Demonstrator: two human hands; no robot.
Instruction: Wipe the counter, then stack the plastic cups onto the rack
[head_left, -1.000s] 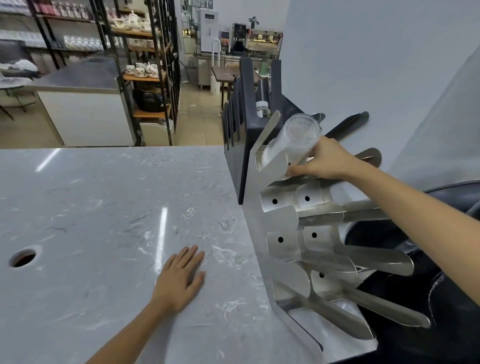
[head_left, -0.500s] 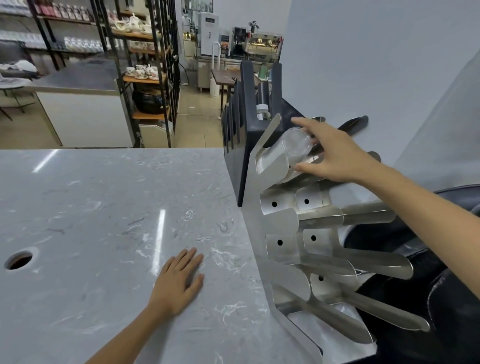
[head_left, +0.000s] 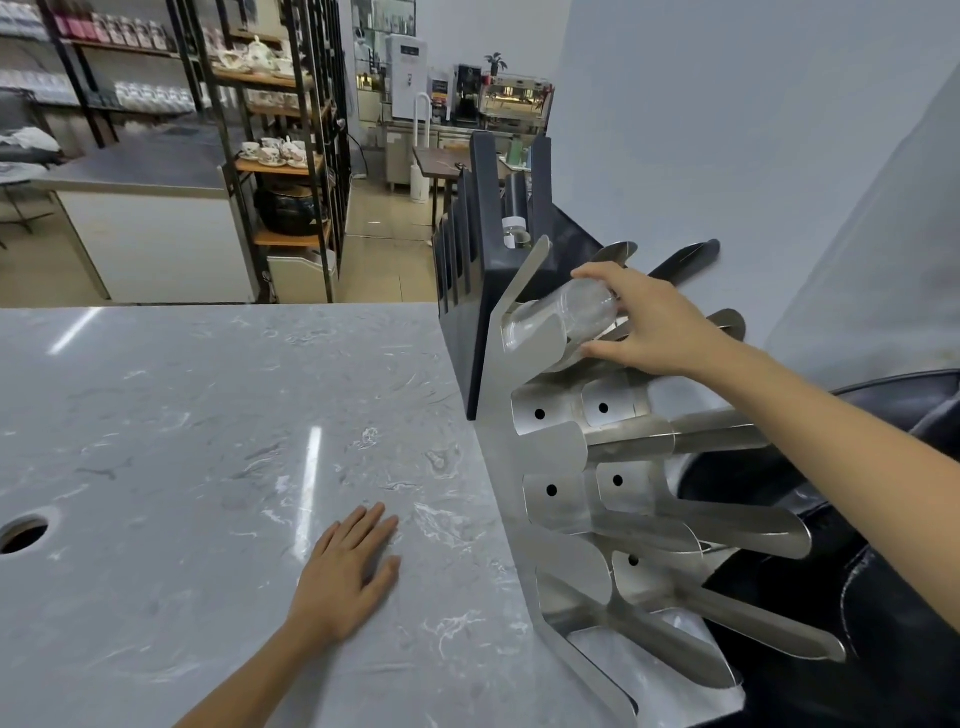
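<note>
A clear plastic cup (head_left: 563, 319) lies mouth-first over the top prong of the steel cup rack (head_left: 558, 452) at the counter's right edge. My right hand (head_left: 649, 322) is cupped around the cup's base, thumb below and fingers above. The rack's other flat steel prongs stick out to the right and carry nothing. My left hand (head_left: 348, 571) rests flat, fingers spread, on the grey marble counter (head_left: 182, 441) and holds nothing.
A dark slotted holder (head_left: 488, 249) stands behind the rack with a small bottle (head_left: 515, 231) in it. A round hole (head_left: 23, 535) is cut in the counter at the left. A black rounded object (head_left: 883, 597) sits right of the rack. Shelves with teaware stand beyond.
My right hand has slid the cup further down onto the top prong and shifted from its side to its base. The left hand has stayed flat on the counter.
</note>
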